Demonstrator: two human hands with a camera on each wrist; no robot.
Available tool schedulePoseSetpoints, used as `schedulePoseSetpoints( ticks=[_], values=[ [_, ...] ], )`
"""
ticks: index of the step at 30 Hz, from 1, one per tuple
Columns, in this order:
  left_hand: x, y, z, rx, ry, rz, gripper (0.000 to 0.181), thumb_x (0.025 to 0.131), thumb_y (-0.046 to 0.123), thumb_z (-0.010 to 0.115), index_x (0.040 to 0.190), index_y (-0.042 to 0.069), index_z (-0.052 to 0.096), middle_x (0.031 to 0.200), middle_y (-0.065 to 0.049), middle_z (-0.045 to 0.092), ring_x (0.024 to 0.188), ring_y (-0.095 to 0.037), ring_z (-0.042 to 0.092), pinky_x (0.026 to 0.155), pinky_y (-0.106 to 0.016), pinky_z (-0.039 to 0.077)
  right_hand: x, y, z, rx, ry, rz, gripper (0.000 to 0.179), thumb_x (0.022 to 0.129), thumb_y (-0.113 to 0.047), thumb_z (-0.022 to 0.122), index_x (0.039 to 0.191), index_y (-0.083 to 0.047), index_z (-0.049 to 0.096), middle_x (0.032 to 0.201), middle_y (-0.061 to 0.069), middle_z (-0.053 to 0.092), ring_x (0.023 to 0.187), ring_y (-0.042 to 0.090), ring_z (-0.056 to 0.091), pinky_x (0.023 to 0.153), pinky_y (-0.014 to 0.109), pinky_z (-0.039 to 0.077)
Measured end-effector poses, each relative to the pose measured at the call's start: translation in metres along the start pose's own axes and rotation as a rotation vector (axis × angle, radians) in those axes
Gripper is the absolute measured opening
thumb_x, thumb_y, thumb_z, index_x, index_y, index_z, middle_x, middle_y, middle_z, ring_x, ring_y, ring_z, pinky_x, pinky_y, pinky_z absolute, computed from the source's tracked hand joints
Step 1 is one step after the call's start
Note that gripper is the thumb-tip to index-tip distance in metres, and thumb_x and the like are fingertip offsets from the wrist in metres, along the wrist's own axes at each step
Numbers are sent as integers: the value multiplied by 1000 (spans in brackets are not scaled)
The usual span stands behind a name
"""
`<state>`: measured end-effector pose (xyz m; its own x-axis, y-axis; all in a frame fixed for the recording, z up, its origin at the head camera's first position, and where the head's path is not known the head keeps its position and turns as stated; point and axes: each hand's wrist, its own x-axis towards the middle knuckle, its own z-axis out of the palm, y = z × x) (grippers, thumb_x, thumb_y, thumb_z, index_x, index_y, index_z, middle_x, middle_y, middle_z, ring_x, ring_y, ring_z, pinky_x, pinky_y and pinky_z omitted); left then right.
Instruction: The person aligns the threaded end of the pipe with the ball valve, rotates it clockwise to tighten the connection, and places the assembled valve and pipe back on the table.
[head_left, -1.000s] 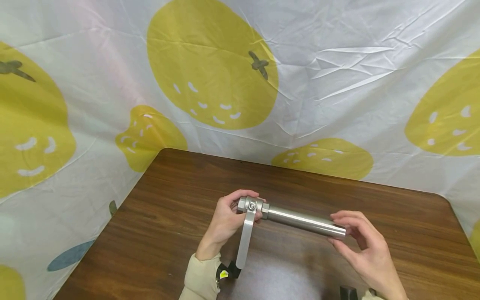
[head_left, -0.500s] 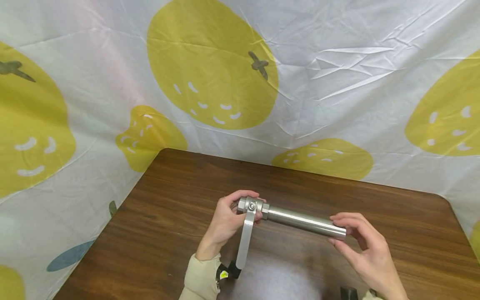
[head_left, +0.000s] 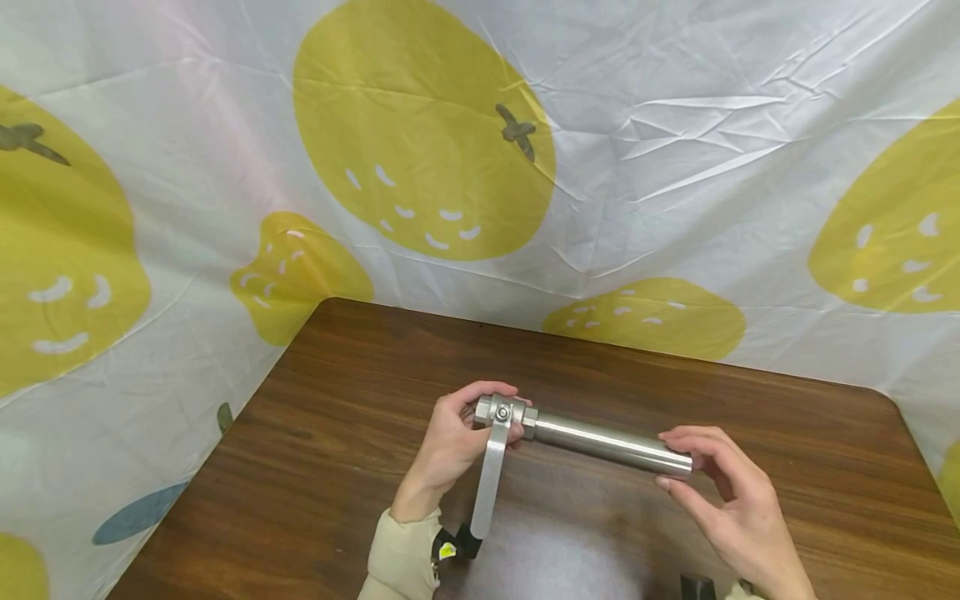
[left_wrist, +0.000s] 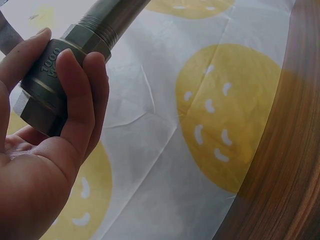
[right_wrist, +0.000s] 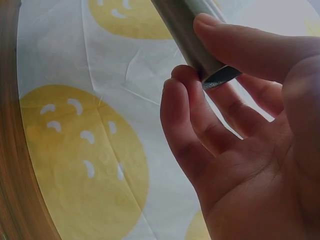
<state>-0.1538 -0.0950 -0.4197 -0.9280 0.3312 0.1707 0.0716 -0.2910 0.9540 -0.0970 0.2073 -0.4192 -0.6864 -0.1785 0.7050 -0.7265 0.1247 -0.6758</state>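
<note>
My left hand (head_left: 447, 446) grips a metal ball valve (left_wrist: 46, 75), its fingers curled round the body, which bears raised "1000" lettering. From the valve's stem a flat silver lever handle (head_left: 491, 483) points down toward the left wrist. A shiny steel pipe (head_left: 607, 442) joins the valve's right end; threads show at that joint in the left wrist view. At the pipe's far end, my right hand (head_left: 738, 492) pinches it between thumb and fingers. The open pipe end (right_wrist: 220, 78) faces the right palm. Both hands hold the assembly above the table, tilted slightly down to the right.
The brown wood-grain table (head_left: 300, 483) lies beneath the hands. White cloth (head_left: 660, 167) printed with yellow fruit hangs along its back and left sides. A black strap piece (head_left: 468, 540) sits at the left wrist, close to the lever's tip.
</note>
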Motion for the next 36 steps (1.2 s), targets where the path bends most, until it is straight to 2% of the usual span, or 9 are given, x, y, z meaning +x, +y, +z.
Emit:
schedulePoseSetpoints(
  ticks=[14,22,30,36],
  values=[
    [-1,1,-1,2,3,-4,49,76,2,78,119,-8,57,105,-7,70,84,-14,68,69,-35,62,-1,1,0,-61,2,-3,45,65,23,74,107,17,58,110,15,64,93,10,56,79,12,47],
    [-1,1,-1,5,-2,5,49,76,3,79,118,-8,57,105,-5,70,88,-15,67,74,-44,62,-2,2,0,-119,5,14,45,66,22,74,108,14,60,106,11,64,85,8,51,76,12,47],
    [0,1,-1,12,-5,9,50,75,3,80,118,-9,56,107,-7,70,91,-16,68,72,-39,62,-3,1,0,-181,2,37,46,65,23,74,108,11,62,102,6,64,83,7,50,75,11,48],
    [-1,1,-1,8,-10,10,50,76,4,80,117,-9,56,106,-6,71,92,-16,68,73,-41,62,-2,1,-1,-191,-3,54,47,66,24,72,109,9,63,99,4,63,83,7,52,76,11,49]
  ],
)
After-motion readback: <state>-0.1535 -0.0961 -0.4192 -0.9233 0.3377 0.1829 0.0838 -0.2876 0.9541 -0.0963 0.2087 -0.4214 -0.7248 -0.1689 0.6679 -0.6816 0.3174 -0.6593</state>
